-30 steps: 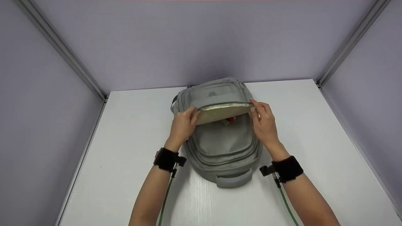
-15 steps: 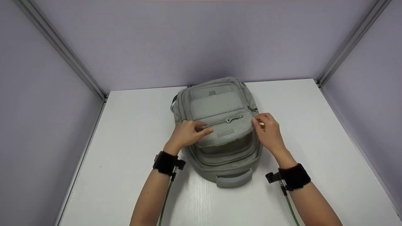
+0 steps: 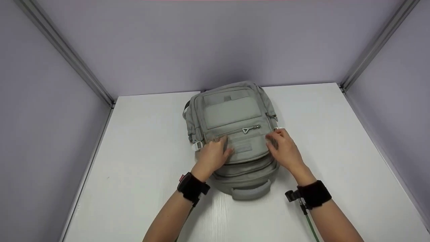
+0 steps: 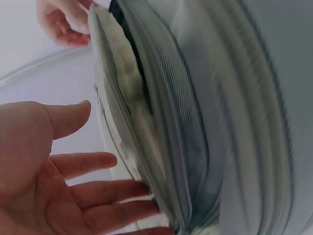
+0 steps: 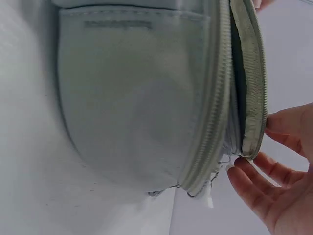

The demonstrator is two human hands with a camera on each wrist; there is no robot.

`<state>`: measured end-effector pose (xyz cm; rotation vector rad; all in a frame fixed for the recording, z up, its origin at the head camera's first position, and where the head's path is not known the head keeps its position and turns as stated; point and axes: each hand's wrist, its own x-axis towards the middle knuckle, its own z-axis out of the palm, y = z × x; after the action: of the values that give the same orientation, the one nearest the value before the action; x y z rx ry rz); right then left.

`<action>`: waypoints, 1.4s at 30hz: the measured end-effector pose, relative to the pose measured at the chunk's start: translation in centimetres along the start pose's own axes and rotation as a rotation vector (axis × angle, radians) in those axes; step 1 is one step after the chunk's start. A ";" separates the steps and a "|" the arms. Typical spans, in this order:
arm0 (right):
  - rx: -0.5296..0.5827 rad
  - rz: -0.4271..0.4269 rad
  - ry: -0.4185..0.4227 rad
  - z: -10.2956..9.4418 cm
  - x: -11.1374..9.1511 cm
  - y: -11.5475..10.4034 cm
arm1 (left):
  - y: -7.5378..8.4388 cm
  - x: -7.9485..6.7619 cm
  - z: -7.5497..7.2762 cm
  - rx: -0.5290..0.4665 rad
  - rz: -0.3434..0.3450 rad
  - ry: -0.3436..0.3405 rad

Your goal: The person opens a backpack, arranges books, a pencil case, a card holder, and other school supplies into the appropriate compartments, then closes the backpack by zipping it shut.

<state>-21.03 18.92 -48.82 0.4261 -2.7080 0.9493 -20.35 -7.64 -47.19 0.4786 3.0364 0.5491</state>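
Observation:
A grey backpack point(image 3: 231, 111) lies on the white table, its handle towards me. Its front pocket flap point(image 3: 242, 148) is folded down over the lower part, with a gap along its zipped edge point(image 5: 254, 83). My left hand point(image 3: 213, 154) touches the flap's left side, its fingers extended in the left wrist view, fingertips point(image 4: 142, 188) right at the zipped edge. My right hand point(image 3: 285, 149) is at the flap's right corner. In the right wrist view its thumb touches the outer side and the other fingers lie loosely below the corner. The pocket's inside is mostly hidden.
The table point(image 3: 144, 134) has a purple-grey panel point(image 3: 221, 43) behind it and further panels at both sides. A zipper pull point(image 3: 250, 129) lies on the backpack's front, and a carry handle point(image 3: 251, 191) sticks out at its near end.
The raised flap has come down towards me, covering the pocket opening. Both hands have moved nearer, the left also rightward, and the right hand's grip on the flap edge has loosened.

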 end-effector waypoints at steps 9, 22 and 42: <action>-0.165 -0.169 -0.056 1.4 -0.3 0.4 | 0.7 -0.5 1.8 0.085 -0.025 -0.087; -0.185 -0.124 -0.129 2.1 -0.2 -0.7 | -2.0 0.7 2.7 0.074 0.033 -0.111; -0.260 -0.141 -0.234 2.2 4.5 -3.2 | -3.6 3.7 0.5 0.077 0.060 0.255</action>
<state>-24.37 14.22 -47.27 0.7014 -2.9084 0.5285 -24.93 -9.55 -48.77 0.5442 3.3055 0.5355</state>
